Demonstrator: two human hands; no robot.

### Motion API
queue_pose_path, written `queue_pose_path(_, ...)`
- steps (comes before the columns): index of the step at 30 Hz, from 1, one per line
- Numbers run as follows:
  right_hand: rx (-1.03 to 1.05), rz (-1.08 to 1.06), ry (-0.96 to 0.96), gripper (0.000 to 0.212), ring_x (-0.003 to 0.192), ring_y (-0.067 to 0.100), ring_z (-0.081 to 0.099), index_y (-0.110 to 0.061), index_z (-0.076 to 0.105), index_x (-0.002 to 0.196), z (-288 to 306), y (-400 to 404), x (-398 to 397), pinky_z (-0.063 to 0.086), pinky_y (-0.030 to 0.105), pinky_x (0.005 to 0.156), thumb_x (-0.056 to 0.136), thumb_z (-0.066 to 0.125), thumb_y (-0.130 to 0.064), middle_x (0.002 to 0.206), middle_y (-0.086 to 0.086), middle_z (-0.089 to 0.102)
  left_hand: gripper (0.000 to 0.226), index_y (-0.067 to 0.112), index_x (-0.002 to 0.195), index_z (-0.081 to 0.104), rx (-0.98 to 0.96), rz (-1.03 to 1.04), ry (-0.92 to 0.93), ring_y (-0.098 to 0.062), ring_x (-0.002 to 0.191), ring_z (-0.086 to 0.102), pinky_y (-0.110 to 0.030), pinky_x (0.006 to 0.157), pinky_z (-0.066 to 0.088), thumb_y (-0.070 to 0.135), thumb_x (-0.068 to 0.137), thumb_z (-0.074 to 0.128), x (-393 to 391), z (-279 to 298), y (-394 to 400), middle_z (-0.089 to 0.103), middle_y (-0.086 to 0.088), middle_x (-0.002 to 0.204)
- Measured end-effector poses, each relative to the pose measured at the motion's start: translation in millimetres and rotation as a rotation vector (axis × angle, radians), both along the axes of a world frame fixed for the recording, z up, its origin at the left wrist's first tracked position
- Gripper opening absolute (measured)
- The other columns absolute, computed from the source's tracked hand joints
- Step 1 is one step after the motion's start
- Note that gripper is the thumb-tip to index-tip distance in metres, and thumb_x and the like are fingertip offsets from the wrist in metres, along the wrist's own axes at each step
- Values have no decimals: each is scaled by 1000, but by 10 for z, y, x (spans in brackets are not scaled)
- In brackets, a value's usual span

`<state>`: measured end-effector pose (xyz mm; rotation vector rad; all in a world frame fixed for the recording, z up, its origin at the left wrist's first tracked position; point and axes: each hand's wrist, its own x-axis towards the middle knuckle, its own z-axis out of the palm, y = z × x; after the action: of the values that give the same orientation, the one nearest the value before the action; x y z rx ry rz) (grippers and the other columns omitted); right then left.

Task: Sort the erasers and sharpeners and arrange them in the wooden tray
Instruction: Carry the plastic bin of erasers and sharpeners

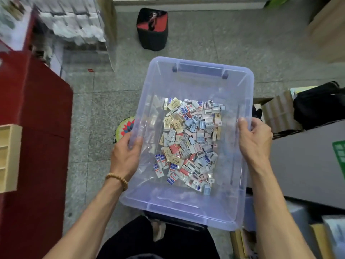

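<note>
Both the left hand point(125, 156) and right hand point(256, 140) hold the clear plastic bin point(186, 208) at mid-frame, fingers point(242, 126) curled over its side rims, mixed erasers and sharpeners point(190, 141) heaped inside.

bin point(196, 208) translucent lilac | erasers point(172, 126) cream, red, blue-white | sharpeners point(202, 126) pale blue, pink | tablecloth point(37, 109) red
</note>
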<state>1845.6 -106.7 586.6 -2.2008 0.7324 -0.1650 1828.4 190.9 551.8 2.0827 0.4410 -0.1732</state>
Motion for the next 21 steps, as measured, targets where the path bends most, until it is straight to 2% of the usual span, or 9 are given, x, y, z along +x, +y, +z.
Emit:
queue_pose_path(2, -4, -7, 14, 31, 58, 14, 43, -8, 57, 75, -84, -192, 384, 33, 34, 62, 98, 53, -27, 61, -5, 46, 14, 16, 92, 62, 18, -15, 0, -10, 62, 49, -21, 56, 36, 27, 97, 57, 415, -60, -205, 57, 8, 70)
queue_pose_path(5, 7, -56, 16, 32, 61, 18, 44, -9, 56, 74, -208, -521, 930, 36, 34, 64, 98, 54, -30, 62, -6, 47, 16, 14, 100, 66, -5, -48, 2, -17, 75, 56, -29, 67, 42, 26, 97, 56, 1067, -156, -509, 65, 0, 84)
queue_pose_path(7, 15, -102, 24, 31, 63, 18, 45, -10, 56, 76, -249, -726, 1210, 36, 35, 64, 98, 54, -31, 64, -6, 49, 16, 15, 100, 65, -4, -84, 4, -17, 72, 57, -29, 64, 43, 27, 97, 56, 1477, -179, -720, 64, 3, 82)
queue_pose_path(10, 23, -146, 8, 34, 70, 24, 49, -3, 59, 78, -227, -1022, 1619, 40, 39, 67, 98, 54, -31, 69, 5, 56, 14, 17, 98, 64, 4, -134, 13, -7, 68, 55, -19, 58, 39, 27, 98, 55, 2007, -138, -1025, 62, 10, 80)
queue_pose_path(14, 15, -204, 8, 35, 70, 24, 49, -7, 58, 76, -274, -1344, 2102, 39, 37, 66, 98, 53, -33, 70, 4, 55, 13, 21, 96, 64, -15, -192, 20, -9, 71, 57, -24, 61, 41, 30, 97, 55, 2674, -164, -1358, 64, 12, 80)
queue_pose_path(17, -14, -258, 21, 39, 68, 25, 49, -3, 58, 78, -433, -1562, 2408, 40, 39, 65, 100, 52, -34, 70, 8, 56, 12, 22, 95, 62, -14, -263, 33, -7, 68, 55, -14, 54, 39, 30, 98, 53, 3147, -273, -1613, 64, 9, 80)
queue_pose_path(19, -22, -302, 33, 40, 66, 25, 49, -4, 57, 76, -592, -1693, 2606, 39, 39, 63, 100, 52, -36, 68, 6, 55, 15, 20, 97, 64, -20, -311, 54, -10, 71, 56, -19, 58, 41, 31, 98, 53, 3454, -406, -1783, 65, 6, 83)
queue_pose_path(21, -24, -341, 39, 41, 67, 30, 53, -2, 59, 79, -812, -1795, 2799, 42, 41, 64, 100, 51, -36, 72, 11, 61, 16, 19, 98, 63, -42, -343, 77, -11, 73, 57, -24, 59, 42, 31, 98, 53, 3758, -631, -1919, 65, 5, 85)
